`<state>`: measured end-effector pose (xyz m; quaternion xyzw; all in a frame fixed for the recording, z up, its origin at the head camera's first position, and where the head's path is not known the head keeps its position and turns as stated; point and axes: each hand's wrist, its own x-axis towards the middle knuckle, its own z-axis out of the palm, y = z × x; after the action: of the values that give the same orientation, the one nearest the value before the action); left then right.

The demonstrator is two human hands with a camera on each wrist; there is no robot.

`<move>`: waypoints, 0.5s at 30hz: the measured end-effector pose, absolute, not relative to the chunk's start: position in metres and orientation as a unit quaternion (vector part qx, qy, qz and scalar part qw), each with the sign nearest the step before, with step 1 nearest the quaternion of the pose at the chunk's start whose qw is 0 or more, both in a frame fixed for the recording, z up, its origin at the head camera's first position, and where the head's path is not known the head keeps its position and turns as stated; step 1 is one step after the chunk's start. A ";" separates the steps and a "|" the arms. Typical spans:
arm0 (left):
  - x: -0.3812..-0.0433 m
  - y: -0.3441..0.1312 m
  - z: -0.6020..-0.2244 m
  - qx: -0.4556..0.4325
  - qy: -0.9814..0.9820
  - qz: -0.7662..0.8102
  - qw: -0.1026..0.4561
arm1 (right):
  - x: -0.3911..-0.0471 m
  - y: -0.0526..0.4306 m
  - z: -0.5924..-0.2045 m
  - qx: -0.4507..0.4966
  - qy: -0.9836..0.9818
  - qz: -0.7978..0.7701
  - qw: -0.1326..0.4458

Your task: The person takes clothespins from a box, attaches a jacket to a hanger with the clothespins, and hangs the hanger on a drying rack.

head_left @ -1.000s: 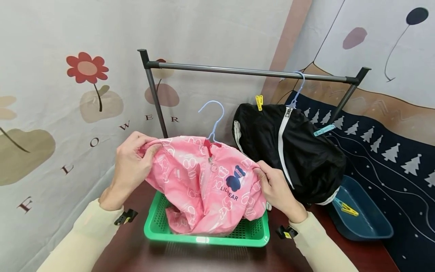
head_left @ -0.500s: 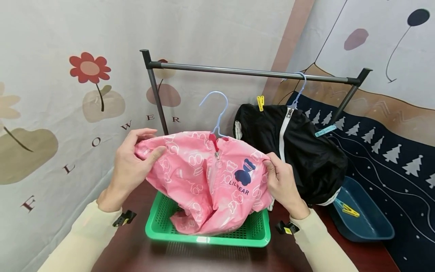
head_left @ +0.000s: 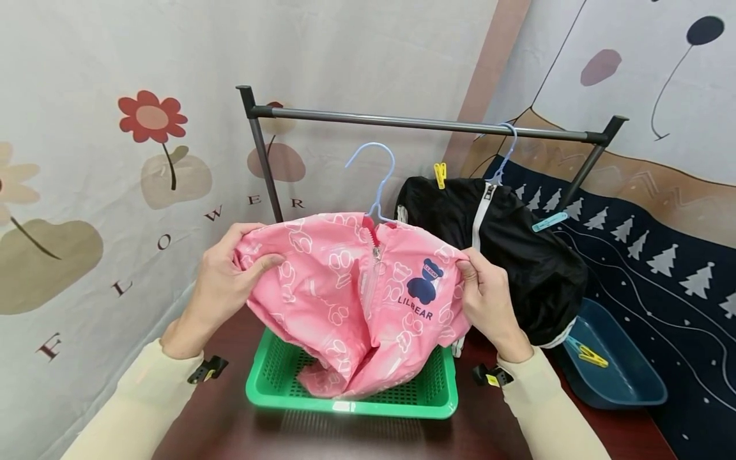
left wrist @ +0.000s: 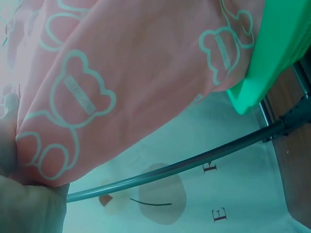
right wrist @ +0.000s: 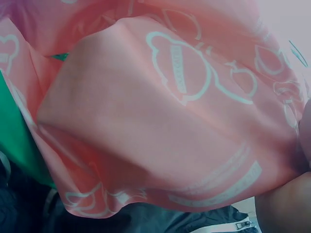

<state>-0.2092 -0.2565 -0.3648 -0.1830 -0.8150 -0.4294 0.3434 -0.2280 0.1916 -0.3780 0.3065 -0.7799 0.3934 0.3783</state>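
- Clearly, both of the person's hands are on the pink jacket (head_left: 324, 275), which is spread between them above the green basket (head_left: 402, 409), front facing the head camera.
- The left hand (head_left: 223, 275) holds one shoulder, its fingers clamped on the cloth with the thumb lying along the front.
- The right hand (head_left: 491, 295) grips the other shoulder near the dark bear print (lettering sits just beneath it), fingers clamped there too.
- A blue hanger (head_left: 382, 184) sits inside the jacket; its hook rises from the red-lined collar and stands apart from the rack's bar (head_left: 368, 119), a little below it.
- The jacket's lower folds droop into the basket's opening; I cannot tell whether they rest on its bottom.
- To the right, a black jacket (head_left: 529, 275) with a white-edged zip hangs from the bar on a second hanger (head_left: 507, 153), a yellow clip (head_left: 440, 176) at one shoulder and a light-blue clip (head_left: 549, 222) at the other.
- Farther right, a dark blue basin (head_left: 623, 364) contains more clips (head_left: 592, 356).
- The basket and basin stand on a dark reddish counter (head_left: 230, 415), before a printed curtain (head_left: 345, 57).
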 end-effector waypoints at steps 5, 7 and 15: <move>-0.213 -0.259 -0.362 -0.203 -0.815 -0.411 0.354 | -0.230 0.194 -0.375 0.307 -0.779 0.388 0.385; -0.216 -0.261 -0.361 -0.218 -0.814 -0.398 0.362 | -0.231 0.195 -0.374 0.308 -0.779 0.387 0.384; -0.222 -0.270 -0.359 -0.282 -0.809 -0.347 0.380 | -0.231 0.197 -0.375 0.310 -0.783 0.393 0.369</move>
<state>-0.2224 -0.2701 -0.3594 -0.2824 -0.8093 -0.3471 0.3805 -0.2312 0.1966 -0.3746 0.3103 -0.7832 0.3931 0.3686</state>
